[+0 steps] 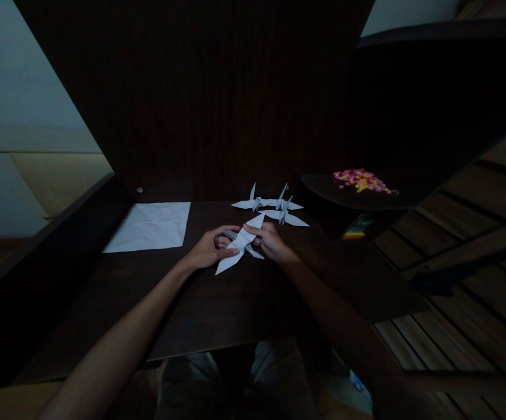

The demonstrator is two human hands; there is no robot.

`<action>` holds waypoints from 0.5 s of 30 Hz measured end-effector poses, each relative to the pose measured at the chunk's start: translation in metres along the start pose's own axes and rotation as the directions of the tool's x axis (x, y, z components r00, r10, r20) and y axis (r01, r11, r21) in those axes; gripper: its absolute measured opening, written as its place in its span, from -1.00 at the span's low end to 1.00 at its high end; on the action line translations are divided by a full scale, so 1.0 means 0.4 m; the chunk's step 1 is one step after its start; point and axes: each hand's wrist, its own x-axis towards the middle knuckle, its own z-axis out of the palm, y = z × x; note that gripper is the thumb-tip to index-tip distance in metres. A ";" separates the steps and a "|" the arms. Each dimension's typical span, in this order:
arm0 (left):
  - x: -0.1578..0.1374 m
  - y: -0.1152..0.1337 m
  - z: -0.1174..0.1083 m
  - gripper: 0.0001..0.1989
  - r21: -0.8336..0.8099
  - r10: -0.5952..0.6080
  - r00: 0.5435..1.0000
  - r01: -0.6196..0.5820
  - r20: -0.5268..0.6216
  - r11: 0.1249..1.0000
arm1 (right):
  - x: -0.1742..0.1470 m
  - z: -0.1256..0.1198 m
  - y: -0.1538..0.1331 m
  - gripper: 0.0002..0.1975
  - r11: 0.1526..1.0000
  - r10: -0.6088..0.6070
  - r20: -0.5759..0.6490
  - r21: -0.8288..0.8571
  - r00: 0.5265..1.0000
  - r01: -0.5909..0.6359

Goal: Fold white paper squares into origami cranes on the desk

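Observation:
A white folded paper crane (pixel 241 240) is held between both hands over the dark desk, its long points running from lower left to upper right. My left hand (pixel 211 248) grips its left side, thumb on top. On the other side my right hand (pixel 270 240) pinches it near the upper wing, with the fingertips partly hidden behind the paper. Just beyond the hands stand several finished white paper cranes (pixel 283 217), close together by the back panel. A creased sheet of white paper (pixel 152 226) lies flat to the left.
The dark wooden desk (pixel 218 315) has a raised side board (pixel 47 251) at left and a tall back panel (pixel 218 105). On a small rounded shelf (pixel 323 192) at right sits a pile of pink, red and yellow bits (pixel 362 179). Wooden slats (pixel 467 233) show farther right.

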 end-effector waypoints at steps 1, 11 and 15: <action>0.000 0.000 -0.002 -0.36 0.005 0.000 1.000 0.000 0.003 1.000 | -0.002 0.001 -0.003 -0.70 1.000 0.004 0.003 0.001 1.000 -0.004; -0.002 0.014 -0.010 -0.34 0.012 -0.027 0.999 0.027 0.042 1.000 | -0.007 0.007 -0.010 -0.67 1.000 0.028 -0.001 -0.001 1.000 -0.028; -0.003 0.012 -0.011 -0.34 0.025 -0.021 0.998 0.020 0.059 1.000 | -0.007 0.005 -0.007 -0.66 0.999 0.054 0.001 0.008 0.999 -0.054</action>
